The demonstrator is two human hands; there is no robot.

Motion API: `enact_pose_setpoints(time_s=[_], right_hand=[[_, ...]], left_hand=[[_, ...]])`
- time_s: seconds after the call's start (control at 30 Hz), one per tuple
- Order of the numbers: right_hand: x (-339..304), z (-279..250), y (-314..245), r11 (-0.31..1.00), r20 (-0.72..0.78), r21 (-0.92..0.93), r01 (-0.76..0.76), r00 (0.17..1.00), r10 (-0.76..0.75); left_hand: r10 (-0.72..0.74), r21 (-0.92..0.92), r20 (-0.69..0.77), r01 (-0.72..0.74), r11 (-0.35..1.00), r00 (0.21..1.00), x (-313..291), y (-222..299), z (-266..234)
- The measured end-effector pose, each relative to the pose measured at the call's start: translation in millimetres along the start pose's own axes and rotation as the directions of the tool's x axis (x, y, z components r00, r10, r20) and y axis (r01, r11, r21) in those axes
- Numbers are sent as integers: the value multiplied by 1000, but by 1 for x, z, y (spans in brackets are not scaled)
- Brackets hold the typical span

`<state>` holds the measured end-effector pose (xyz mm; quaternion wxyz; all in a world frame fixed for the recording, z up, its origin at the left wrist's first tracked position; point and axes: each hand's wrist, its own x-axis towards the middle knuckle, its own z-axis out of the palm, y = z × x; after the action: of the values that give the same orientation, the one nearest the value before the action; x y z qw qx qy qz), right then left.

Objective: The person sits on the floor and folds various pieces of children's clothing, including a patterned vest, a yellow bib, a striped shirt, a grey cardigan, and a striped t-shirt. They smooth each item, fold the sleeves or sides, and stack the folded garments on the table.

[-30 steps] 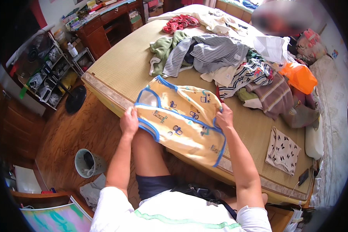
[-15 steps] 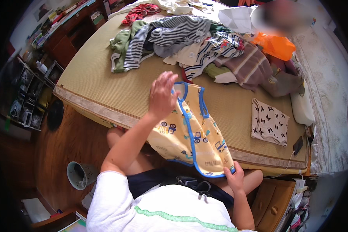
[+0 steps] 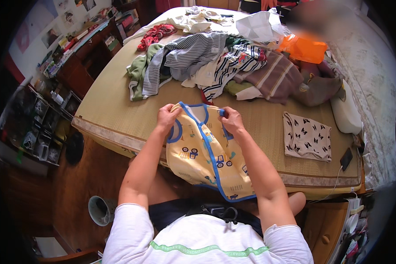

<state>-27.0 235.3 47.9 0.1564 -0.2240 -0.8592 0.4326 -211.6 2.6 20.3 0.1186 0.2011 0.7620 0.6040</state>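
A yellow children's vest (image 3: 191,152) with blue trim and a vehicle print hangs over the near edge of the bed, its front toward me. My left hand (image 3: 167,118) pinches its left shoulder, beside the neck opening. At the other shoulder, my right hand (image 3: 231,119) grips the fabric near the blue armhole edge. The vest's lower hem drops below the bed edge over my lap. Farther right on the mat lies a folded pink cloth garment (image 3: 307,137) with dark bow-like shapes, apart from both hands.
A heap of clothes (image 3: 198,53) spreads across the bed's far half, with an orange bag (image 3: 302,49) at its right. A phone (image 3: 346,159) on a white cable lies near the bed's right corner. A bin (image 3: 102,210) stands on the floor at left; a wooden cabinet (image 3: 325,220) is at right.
My right hand has moved from the vest's bottom hem up to its right shoulder. My left hand, raised with open fingers before, now grips the left shoulder. The view has shifted slightly.
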Motion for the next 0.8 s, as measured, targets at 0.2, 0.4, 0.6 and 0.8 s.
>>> enact_pose_setpoints(time_s=[0.2,0.4,0.6,0.8], right_hand=[[-47,-108,-61,778,-182,584,232,971,-152],[-142,-219,-178,724,-380,348,595,796,-471],[-203,-279,-203,735,-545,193,649,694,-470],[-220,-293,-195,755,-565,230,614,716,-411]], left_hand=[[233,-345,123,-179,921,965,-51,95,-49],[528,-335,165,-456,824,833,-102,254,-67],[642,-338,309,-550,764,702,-138,325,-92],[517,-323,416,-410,853,748,-137,343,-78]])
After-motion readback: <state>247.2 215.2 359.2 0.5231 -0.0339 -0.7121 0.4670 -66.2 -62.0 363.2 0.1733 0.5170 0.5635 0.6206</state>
